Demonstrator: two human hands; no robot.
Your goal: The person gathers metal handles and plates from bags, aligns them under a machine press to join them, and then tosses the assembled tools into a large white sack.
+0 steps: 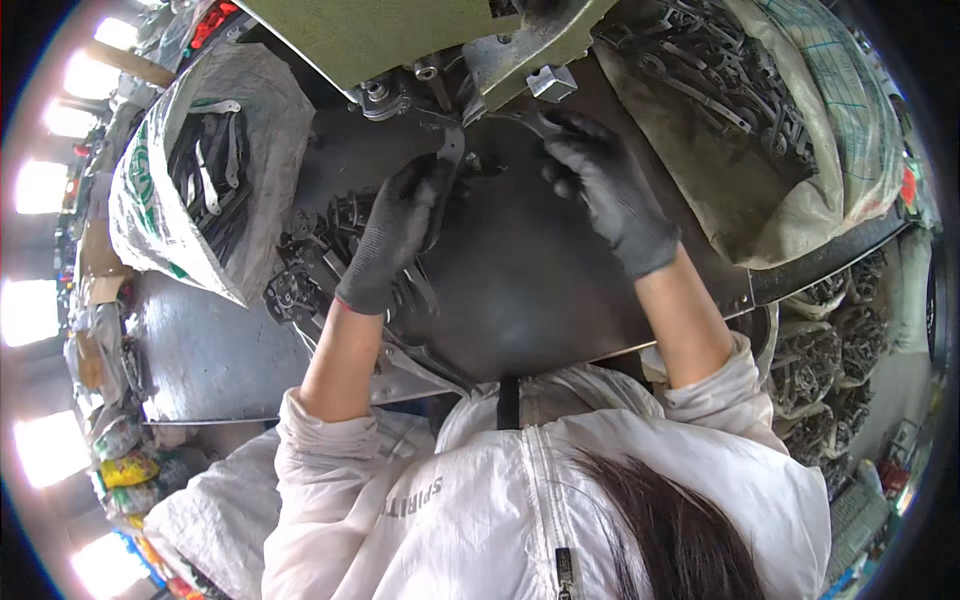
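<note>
Both of my hands wear dark gloves. My left hand [400, 220] is closed around a curved flat metal piece [453, 146], whose rounded grey end points up toward the machine. My right hand [605, 190] pinches a slim metal piece [530, 121] and holds it level, its far end reaching in under the machine head [480, 75]. The exact spot where that end meets the machine is too small to make out. Beside my left wrist lies a heap of dark metal parts [340, 225], partly hidden by the hand and forearm.
A white woven sack [275, 130] with long metal pieces stands at the left. Another large open sack [800, 225] at the right holds many metal parts. The dark metal worktable [540, 290] spreads between them. More bundled parts [820, 360] lie below the table's right edge.
</note>
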